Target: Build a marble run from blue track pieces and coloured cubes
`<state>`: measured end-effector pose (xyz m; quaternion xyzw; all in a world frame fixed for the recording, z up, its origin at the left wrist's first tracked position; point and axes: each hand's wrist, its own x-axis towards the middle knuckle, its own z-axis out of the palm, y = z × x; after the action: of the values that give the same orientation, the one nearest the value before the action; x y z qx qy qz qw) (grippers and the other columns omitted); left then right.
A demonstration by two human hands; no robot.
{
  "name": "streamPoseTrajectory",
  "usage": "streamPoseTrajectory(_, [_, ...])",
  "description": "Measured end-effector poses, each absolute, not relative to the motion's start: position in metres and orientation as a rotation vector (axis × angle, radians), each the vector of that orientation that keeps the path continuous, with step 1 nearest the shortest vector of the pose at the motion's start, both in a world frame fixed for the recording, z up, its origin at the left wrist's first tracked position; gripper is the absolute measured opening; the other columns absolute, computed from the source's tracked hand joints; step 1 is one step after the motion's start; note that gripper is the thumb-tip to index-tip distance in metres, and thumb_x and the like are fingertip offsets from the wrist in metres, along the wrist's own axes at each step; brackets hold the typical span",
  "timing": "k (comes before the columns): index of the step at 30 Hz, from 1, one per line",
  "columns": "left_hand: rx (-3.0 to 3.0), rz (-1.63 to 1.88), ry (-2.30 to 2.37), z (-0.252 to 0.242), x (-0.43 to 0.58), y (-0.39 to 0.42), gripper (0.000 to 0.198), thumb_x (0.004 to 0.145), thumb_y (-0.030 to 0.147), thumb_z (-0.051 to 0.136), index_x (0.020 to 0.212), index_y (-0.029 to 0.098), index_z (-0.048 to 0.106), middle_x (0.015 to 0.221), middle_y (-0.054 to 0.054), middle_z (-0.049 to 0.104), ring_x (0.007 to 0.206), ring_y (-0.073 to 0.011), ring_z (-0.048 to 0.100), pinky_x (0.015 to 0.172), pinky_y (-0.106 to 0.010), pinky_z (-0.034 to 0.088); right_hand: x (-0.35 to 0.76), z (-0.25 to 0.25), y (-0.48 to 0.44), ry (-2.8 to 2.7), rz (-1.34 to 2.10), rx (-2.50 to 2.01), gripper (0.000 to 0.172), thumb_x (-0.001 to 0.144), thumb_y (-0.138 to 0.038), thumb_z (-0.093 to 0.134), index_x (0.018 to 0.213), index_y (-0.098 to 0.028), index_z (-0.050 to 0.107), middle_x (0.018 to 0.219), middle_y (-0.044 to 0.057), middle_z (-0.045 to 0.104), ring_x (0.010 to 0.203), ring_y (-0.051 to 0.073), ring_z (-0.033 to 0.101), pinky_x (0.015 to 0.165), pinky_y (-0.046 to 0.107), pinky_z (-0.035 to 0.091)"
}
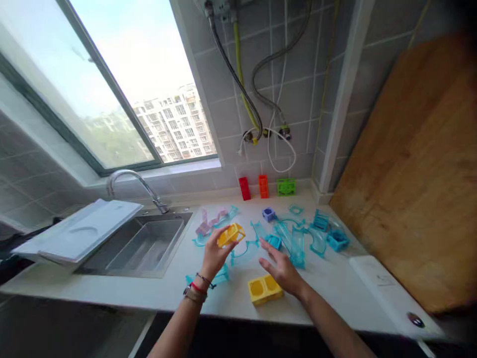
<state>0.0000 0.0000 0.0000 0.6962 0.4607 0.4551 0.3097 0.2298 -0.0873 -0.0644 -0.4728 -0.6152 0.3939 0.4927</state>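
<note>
My left hand is closed around a yellow hollow toy block, held above the white counter. To its right my right hand hovers with fingers stretched out and apart, holding nothing. Just below that hand lies a longer yellow block with round openings in its top. Around both hands are see-through blue track pieces, some curved and some straight. A small purple block and pink track pieces lie farther back.
Red, orange and green blocks stand along the back wall. At left is a sink with a tap and a white board over part of it. A wooden board leans at right beside a white device.
</note>
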Motion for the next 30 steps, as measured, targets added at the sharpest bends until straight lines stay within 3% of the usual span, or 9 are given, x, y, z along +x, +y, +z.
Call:
streamPoseTrajectory(5, [1.589, 1.156, 1.239, 0.003, 0.000, 0.003, 0.063, 0.071, 0.043, 0.086, 0.125, 0.017, 0.066, 0.115, -0.012, 0.071, 0.089, -0.0250, 0.074, 0.071, -0.032, 0.060, 0.232, -0.067, -0.086, -1.418, 0.948, -1.157, 0.063, 0.093, -0.047, 0.063, 0.150, -0.024, 0.049, 0.145, 0.012, 0.059, 0.136, 0.030, 0.054, 0.115, 0.051, 0.042])
streamPoseTrajectory(13, [1.280, 1.315, 1.194, 0.010, 0.015, 0.011, 0.068, 0.065, 0.042, 0.089, 0.124, 0.017, 0.064, 0.122, -0.013, 0.069, 0.095, -0.0241, 0.073, 0.075, -0.031, 0.060, 0.231, -0.062, -0.085, -1.367, 0.845, -1.234, 0.054, 0.094, -0.041, 0.061, 0.146, -0.025, 0.055, 0.129, 0.011, 0.071, 0.123, 0.029, 0.065, 0.109, 0.050, 0.049])
streamPoseTrajectory(20, [1.082, 1.303, 1.102, 0.010, 0.019, 0.011, 0.066, 0.068, 0.041, 0.088, 0.123, 0.023, 0.057, 0.124, -0.010, 0.064, 0.095, -0.0237, 0.072, 0.072, -0.037, 0.063, 0.230, -0.059, -0.087, -1.408, 0.817, -1.253, 0.047, 0.092, -0.041, 0.062, 0.136, -0.024, 0.065, 0.132, 0.009, 0.070, 0.124, 0.030, 0.064, 0.110, 0.050, 0.048])
streamPoseTrajectory(24, [1.069, 1.322, 1.071, 0.013, 0.019, 0.008, 0.067, 0.071, 0.043, 0.086, 0.126, 0.026, 0.052, 0.125, -0.010, 0.062, 0.098, -0.0243, 0.071, 0.066, -0.033, 0.063, 0.230, -0.058, -0.088, -1.431, 0.812, -1.266, 0.046, 0.090, -0.040, 0.065, 0.133, -0.025, 0.067, 0.133, 0.008, 0.069, 0.125, 0.031, 0.063, 0.111, 0.051, 0.046])
streamPoseTrajectory(30, [0.991, 1.355, 1.026, 0.030, 0.020, -0.006, 0.064, 0.072, 0.041, 0.086, 0.125, 0.026, 0.053, 0.117, -0.008, 0.065, 0.093, -0.0208, 0.071, 0.072, -0.034, 0.062, 0.231, -0.060, -0.087, -1.394, 0.823, -1.284, 0.044, 0.093, -0.042, 0.061, 0.132, -0.023, 0.067, 0.132, 0.009, 0.070, 0.122, 0.029, 0.066, 0.109, 0.048, 0.050])
